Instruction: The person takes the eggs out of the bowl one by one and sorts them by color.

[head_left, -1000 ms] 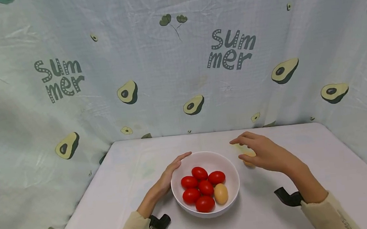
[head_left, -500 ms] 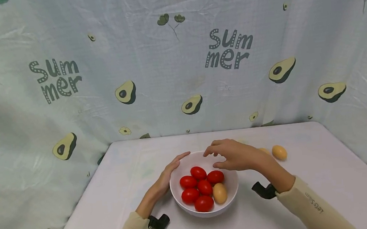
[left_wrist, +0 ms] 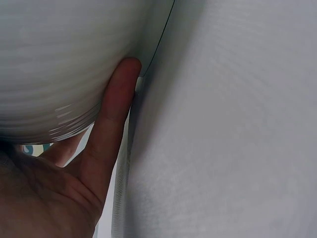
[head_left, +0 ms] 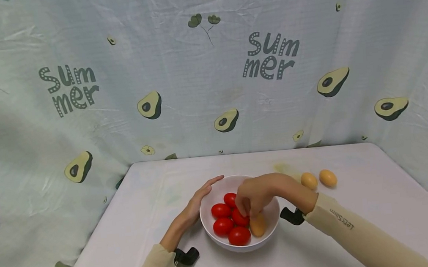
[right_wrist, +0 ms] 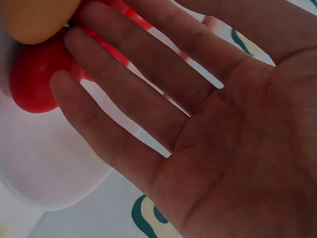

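A white bowl holds several red egg-shaped pieces and one yellow-orange egg-shaped piece. Along the bowl's left side, my left hand rests with its fingers extended; the left wrist view shows a finger touching the outer wall. My right hand reaches down into the bowl, over its right part. In the right wrist view its long fingers are nearly straight, with tips beside a red piece and the yellow-orange piece. No grasp is visible there; the thumb tip lies out of frame.
Two more yellow-orange egg-shaped pieces lie on the white table, right of the bowl behind the right forearm. A printed curtain hangs behind the table. Each wrist wears a black camera mount.
My right hand has moved left from beside the table's yellow-orange pieces, then down into the bowl. Those two pieces are now uncovered. The left hand stays on the bowl.
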`<state>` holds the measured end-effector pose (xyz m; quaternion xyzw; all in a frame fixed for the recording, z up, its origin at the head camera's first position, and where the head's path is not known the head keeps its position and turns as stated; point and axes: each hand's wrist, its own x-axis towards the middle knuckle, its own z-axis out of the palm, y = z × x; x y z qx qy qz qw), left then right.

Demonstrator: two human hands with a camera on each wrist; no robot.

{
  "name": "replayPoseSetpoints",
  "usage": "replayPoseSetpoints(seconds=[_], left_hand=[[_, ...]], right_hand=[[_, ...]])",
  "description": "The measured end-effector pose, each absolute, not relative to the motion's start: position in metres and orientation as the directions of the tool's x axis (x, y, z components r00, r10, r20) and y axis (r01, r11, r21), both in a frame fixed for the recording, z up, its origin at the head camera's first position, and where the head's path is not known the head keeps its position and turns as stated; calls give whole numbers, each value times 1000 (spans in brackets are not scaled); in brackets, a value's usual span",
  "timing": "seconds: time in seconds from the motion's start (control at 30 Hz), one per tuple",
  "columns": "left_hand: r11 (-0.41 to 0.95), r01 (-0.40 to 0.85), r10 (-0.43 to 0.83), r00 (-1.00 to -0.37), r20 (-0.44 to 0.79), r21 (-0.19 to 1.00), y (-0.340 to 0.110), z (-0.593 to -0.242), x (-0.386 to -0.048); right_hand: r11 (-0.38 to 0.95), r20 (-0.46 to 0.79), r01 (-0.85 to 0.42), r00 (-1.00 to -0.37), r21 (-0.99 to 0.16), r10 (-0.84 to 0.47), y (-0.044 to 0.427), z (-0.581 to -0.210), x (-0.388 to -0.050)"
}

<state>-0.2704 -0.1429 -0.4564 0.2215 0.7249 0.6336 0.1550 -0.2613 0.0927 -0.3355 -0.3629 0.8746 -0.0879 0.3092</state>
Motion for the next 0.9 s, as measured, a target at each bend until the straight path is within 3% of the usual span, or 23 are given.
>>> replayPoseSetpoints(seconds=[0.4,0.9], left_hand=[[100,129,516,-854,60,987,-143,-457,-272],[105,121,511,-858,51,987,-142,-456,-270]], right_hand=[[794,-634,-567,-535,-221,-558,83,-337,-258],[818,-687,-535,-514,-212,-513,81,-348,-256]])
